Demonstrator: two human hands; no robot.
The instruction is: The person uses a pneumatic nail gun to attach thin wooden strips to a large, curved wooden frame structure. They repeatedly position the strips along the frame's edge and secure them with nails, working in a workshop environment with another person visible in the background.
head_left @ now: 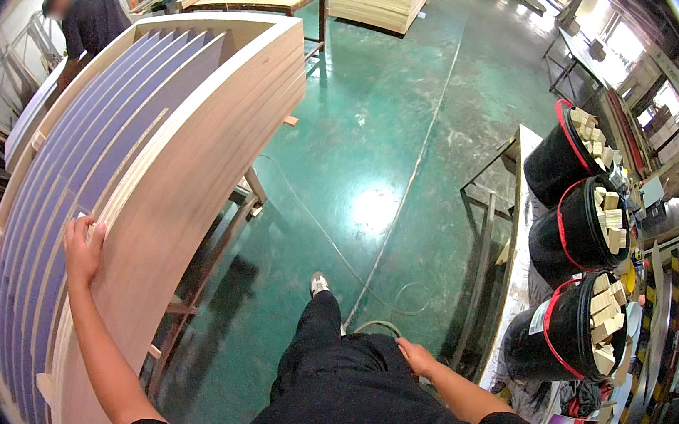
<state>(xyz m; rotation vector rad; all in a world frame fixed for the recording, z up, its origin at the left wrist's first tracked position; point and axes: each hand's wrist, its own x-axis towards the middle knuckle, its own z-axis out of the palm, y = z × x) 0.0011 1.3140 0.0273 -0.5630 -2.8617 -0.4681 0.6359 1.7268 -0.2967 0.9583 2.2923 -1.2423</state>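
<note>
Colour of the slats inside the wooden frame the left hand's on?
Blue-purple slats, set in a pale wooden frame; left hand rests on its edge. Head view.

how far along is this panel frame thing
Done: blue slats already sit in rows inside the wooden frame. In hand: left hand rests on the frame's upper edge; right hand hangs empty. Left: three black buckets of wood blocks stand unused.

A small white label point(538, 317) sits on the nearest black bucket point(551, 339), at lower right.
</note>
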